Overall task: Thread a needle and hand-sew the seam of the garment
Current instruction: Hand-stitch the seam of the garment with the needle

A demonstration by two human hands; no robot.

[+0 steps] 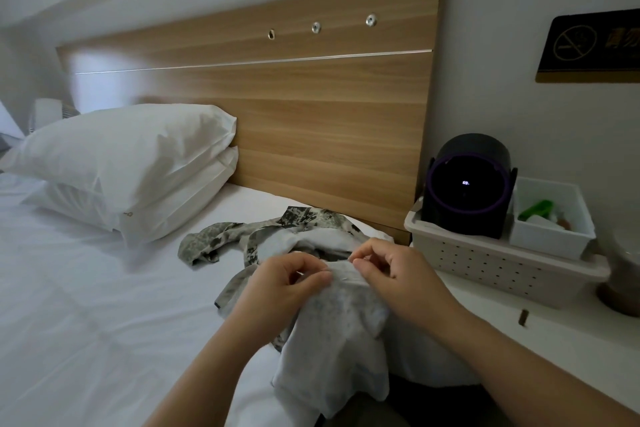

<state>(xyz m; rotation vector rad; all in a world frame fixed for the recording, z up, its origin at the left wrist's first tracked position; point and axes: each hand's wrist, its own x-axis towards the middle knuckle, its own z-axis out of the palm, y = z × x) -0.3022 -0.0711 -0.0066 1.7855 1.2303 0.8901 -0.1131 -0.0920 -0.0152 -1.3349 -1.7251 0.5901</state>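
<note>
**Stitching the seam: both hands pinch one fold**

The garment [337, 322], pale on its turned-out inner face and camouflage-printed where it trails away, is lifted into a ridge between the two hands. The left hand [289, 282] pinches that ridge with thumb and curled fingers. The right hand [393, 270] pinches it just beside, fingertips almost meeting the left's. Both grips are closed on cloth. A faint pale line crosses the fold between them, but it is too fine to tell whether it is needle or thread, or whether the right grip holds a needle too.

I judge this to be a stitch in progress. To do it well, hold the fold taut between the grips, enter close to the seam edge, take small even bites through both layers, and draw the thread snug without puckering.

Below the grips the cloth hangs towards the person's lap. Beyond them it spreads over the bed [86, 288] at its right edge, near the headboard [311, 114]. Two pillows [131, 156] sit stacked at the head end. On the bedside worktop [540, 354] stands a perforated tray [485, 263] carrying a dark round device [467, 187].
</note>
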